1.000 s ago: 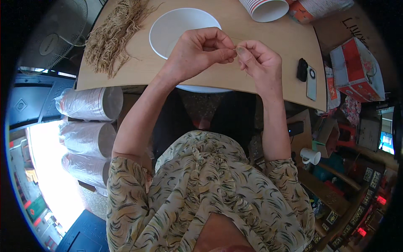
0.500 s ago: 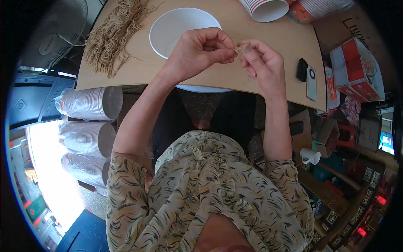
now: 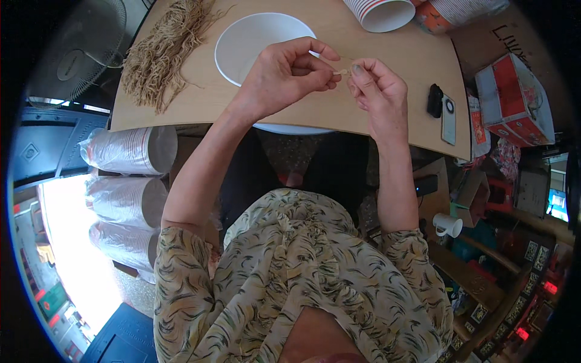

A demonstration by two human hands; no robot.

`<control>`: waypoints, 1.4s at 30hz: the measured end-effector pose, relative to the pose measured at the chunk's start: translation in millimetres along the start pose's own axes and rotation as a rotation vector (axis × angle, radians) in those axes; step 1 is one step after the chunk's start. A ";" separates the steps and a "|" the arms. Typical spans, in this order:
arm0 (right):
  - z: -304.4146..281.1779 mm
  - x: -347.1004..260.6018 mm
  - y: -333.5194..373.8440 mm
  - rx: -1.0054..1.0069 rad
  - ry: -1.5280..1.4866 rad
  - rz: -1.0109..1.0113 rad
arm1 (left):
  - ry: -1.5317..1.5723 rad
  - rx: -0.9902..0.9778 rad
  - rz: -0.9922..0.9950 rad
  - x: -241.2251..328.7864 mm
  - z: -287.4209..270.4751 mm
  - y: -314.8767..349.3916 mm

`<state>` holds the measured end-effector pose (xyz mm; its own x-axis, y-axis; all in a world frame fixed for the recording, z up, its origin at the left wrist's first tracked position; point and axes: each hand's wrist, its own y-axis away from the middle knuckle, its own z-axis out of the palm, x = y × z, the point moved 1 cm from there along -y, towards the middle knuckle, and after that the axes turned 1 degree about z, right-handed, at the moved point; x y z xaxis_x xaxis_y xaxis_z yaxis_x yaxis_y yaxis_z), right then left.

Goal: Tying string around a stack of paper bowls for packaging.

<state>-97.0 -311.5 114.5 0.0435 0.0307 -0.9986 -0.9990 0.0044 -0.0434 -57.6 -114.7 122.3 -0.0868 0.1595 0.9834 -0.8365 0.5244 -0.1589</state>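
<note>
Above the near part of the table, my left hand and my right hand face each other, fingertips a small gap apart. Between them runs a thin pale tan strand, pinched at either end by thumb and fingers. My left index finger is raised off it. Behind my left hand stands a wide white bowl, its near right side hidden by that hand. A heap of long, tan, stringy strands lies on the table at the far left.
Stacked paper tubs lie at the table's back right. A phone and a small black object rest near the right edge. Below the table's front edge shows a white rim. Wrapped tub stacks stand lower left; a white mug is lower right.
My left index finger has lifted away from the pinch. The right hand has shifted slightly, and more of the pale strand shows between my fingertips.
</note>
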 end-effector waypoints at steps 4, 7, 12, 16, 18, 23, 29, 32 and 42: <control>-2.8 0.3 1.4 -0.007 -0.047 0.018 | 0.017 0.031 0.027 -1.1 2.0 -0.6; 2.5 -1.8 2.9 0.070 -0.082 -0.021 | -0.012 0.027 0.043 -3.3 2.5 -1.2; 5.2 -2.4 5.1 0.103 -0.159 -0.044 | -0.135 0.013 0.100 -2.0 6.0 0.5; 1.0 -8.4 8.4 0.118 -0.127 -0.112 | -0.455 0.044 0.249 7.6 17.6 1.1; 2.0 -15.6 13.7 0.128 -0.102 -0.098 | -0.441 0.135 0.358 4.9 21.8 0.4; -12.7 -23.9 30.0 0.070 0.197 -0.053 | -0.720 0.113 0.553 9.3 25.1 8.3; -42.2 -8.3 45.5 -0.022 -0.029 -0.042 | -0.897 0.151 0.647 3.5 25.6 21.2; -48.8 -14.2 48.3 -0.056 -0.265 -0.109 | -0.955 0.229 0.614 -4.7 22.3 25.0; -74.8 -29.1 67.0 -0.134 -0.704 -0.317 | -0.994 0.350 0.358 -15.3 18.2 28.4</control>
<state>-165.4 -386.8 138.4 0.2742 0.6751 -0.6849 -0.9284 0.0003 -0.3715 -89.9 -117.5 104.4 -0.6176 -0.5687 0.5432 -0.7691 0.2921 -0.5685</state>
